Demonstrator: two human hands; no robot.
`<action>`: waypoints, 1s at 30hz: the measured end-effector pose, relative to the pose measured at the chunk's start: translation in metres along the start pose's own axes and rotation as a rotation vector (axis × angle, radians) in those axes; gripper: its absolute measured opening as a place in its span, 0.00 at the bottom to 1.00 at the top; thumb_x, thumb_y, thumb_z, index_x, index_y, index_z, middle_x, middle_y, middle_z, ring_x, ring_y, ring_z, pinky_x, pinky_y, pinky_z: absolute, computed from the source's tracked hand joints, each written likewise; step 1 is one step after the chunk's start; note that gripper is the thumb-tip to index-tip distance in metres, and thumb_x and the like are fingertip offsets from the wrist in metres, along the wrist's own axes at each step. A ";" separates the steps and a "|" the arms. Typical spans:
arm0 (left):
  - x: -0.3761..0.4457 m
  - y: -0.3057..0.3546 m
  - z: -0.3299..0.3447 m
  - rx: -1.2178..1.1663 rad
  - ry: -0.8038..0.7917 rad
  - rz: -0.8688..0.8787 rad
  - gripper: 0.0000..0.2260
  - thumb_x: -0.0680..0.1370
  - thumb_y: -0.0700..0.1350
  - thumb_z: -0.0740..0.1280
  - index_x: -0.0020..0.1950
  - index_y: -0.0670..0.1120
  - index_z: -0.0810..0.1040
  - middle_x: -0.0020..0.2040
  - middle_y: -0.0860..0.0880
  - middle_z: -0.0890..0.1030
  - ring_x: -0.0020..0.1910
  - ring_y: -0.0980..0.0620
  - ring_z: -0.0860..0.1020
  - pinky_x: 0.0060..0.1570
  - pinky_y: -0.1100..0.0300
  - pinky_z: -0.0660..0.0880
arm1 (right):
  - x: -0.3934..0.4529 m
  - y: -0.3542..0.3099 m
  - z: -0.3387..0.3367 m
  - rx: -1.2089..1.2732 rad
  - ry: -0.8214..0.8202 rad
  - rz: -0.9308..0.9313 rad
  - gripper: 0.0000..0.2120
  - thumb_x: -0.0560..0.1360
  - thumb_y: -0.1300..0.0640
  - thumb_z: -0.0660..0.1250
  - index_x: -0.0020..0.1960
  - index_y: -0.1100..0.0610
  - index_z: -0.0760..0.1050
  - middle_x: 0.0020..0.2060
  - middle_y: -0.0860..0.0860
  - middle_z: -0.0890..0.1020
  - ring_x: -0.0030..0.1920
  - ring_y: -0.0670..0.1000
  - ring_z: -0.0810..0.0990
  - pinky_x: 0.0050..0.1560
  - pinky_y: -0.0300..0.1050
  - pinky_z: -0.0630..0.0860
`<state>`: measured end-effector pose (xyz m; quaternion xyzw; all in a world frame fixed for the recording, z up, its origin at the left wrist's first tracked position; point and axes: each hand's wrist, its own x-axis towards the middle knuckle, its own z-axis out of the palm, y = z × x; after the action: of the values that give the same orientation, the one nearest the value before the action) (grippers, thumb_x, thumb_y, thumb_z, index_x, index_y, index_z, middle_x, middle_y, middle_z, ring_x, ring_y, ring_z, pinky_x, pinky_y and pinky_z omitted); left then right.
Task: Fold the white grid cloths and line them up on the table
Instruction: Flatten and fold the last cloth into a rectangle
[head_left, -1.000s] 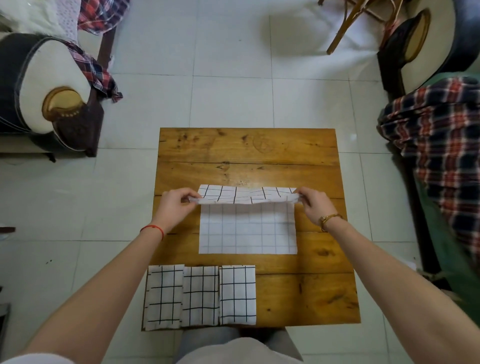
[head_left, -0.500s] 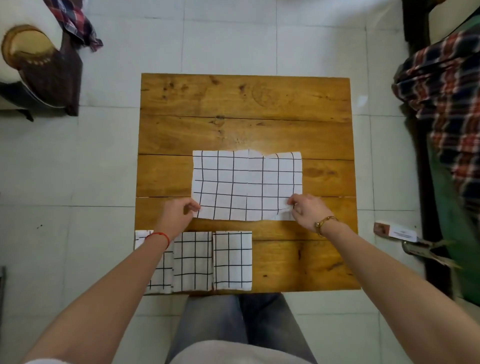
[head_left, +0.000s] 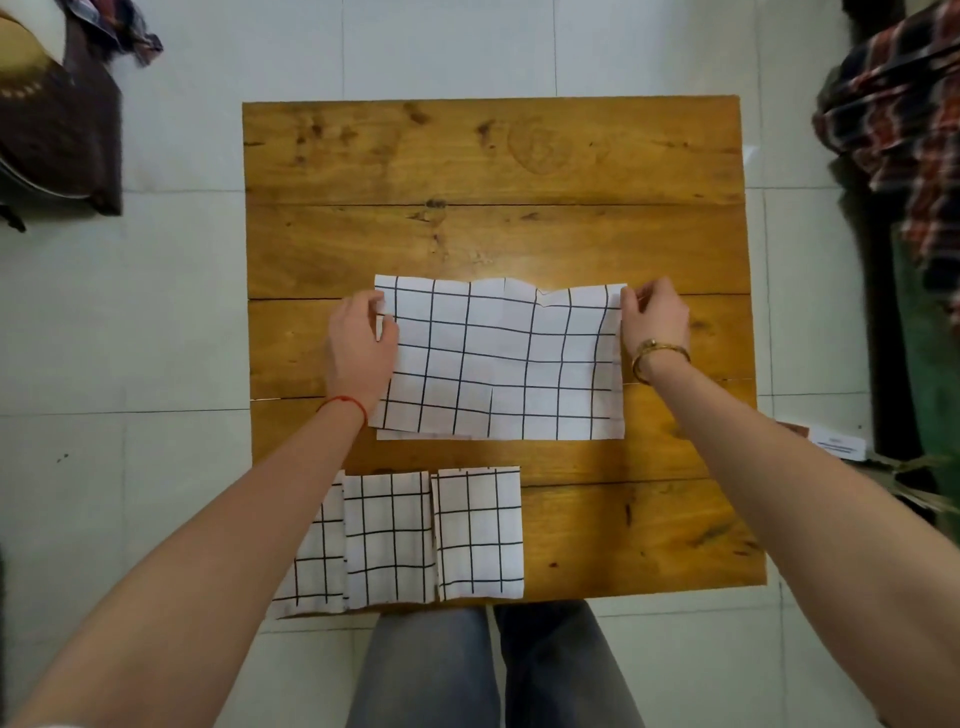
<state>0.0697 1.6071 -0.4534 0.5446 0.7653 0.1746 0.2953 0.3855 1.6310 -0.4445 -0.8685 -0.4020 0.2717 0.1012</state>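
A white grid cloth, folded in half, lies flat in the middle of the wooden table. My left hand pinches its far left corner. My right hand pinches its far right corner. The far fold edge is slightly wavy. Three folded grid cloths lie side by side along the near left edge of the table. My left forearm covers part of the leftmost one.
White tiled floor surrounds the table. A dark chair stands at the far left. Plaid fabric hangs at the right over green furniture. A small white label lies on the floor off the table's right edge. My legs are below the near edge.
The far edge of the cloth was brought down to the near edge, folding it in half. Both hands then moved from the near corners up to the far corners.
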 end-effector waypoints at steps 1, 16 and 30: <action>0.008 -0.001 0.002 -0.059 0.023 -0.087 0.11 0.79 0.46 0.64 0.61 0.46 0.75 0.55 0.48 0.78 0.55 0.51 0.76 0.55 0.57 0.76 | 0.005 -0.001 0.003 0.007 -0.003 0.034 0.10 0.78 0.47 0.61 0.50 0.54 0.70 0.43 0.52 0.78 0.44 0.55 0.78 0.46 0.53 0.78; 0.055 0.004 0.018 -0.394 -0.010 -0.479 0.06 0.77 0.47 0.68 0.51 0.45 0.81 0.41 0.55 0.78 0.39 0.62 0.73 0.35 0.70 0.66 | 0.029 -0.005 0.027 0.270 0.059 0.124 0.04 0.75 0.56 0.64 0.43 0.56 0.73 0.35 0.49 0.75 0.37 0.50 0.71 0.37 0.39 0.67; 0.016 -0.019 0.029 0.022 0.112 -0.016 0.13 0.76 0.48 0.66 0.60 0.47 0.72 0.54 0.50 0.74 0.56 0.50 0.71 0.55 0.57 0.72 | 0.015 -0.005 0.037 -0.142 0.225 -0.250 0.16 0.78 0.52 0.60 0.61 0.59 0.70 0.56 0.56 0.74 0.57 0.55 0.71 0.59 0.49 0.70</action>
<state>0.0707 1.6144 -0.4905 0.5311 0.7868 0.1938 0.2475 0.3700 1.6444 -0.4794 -0.8416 -0.5113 0.1290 0.1171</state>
